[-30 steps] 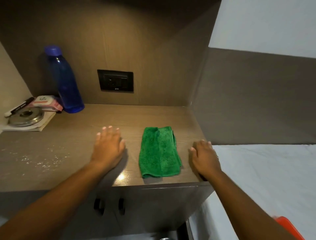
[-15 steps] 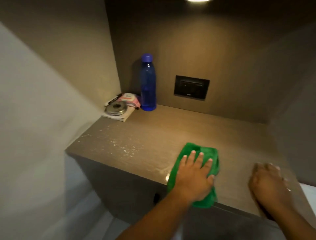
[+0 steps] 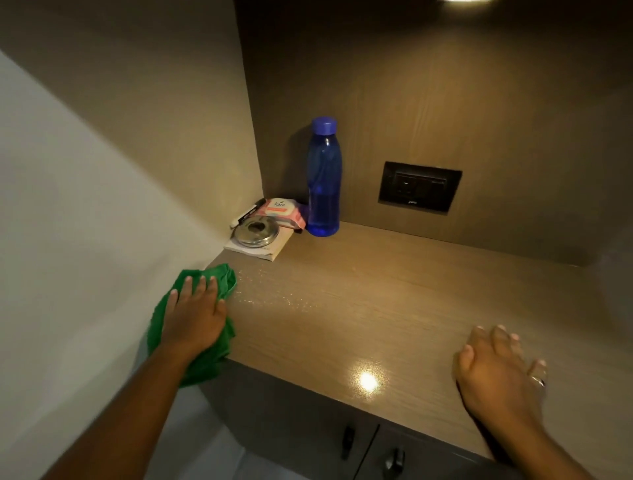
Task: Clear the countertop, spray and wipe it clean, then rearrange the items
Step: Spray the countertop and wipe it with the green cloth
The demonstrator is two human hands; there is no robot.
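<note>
Wiping calls for flat, even pressure: the left hand presses the cloth with straight fingers at the counter's left front corner, part of it hanging over the edge. Droplets lie just right, probably spray; sweep through them, short of the bottle. The right hand rests flat, fingers relaxed, holding nothing.

From my feed, my left hand covers the middle of the green cloth, and its lower end droops past the table edge. The pen is half tucked behind the steel lid. Print on the wipes pack is mostly too small to read. The ceiling light is cut off at the top.
</note>
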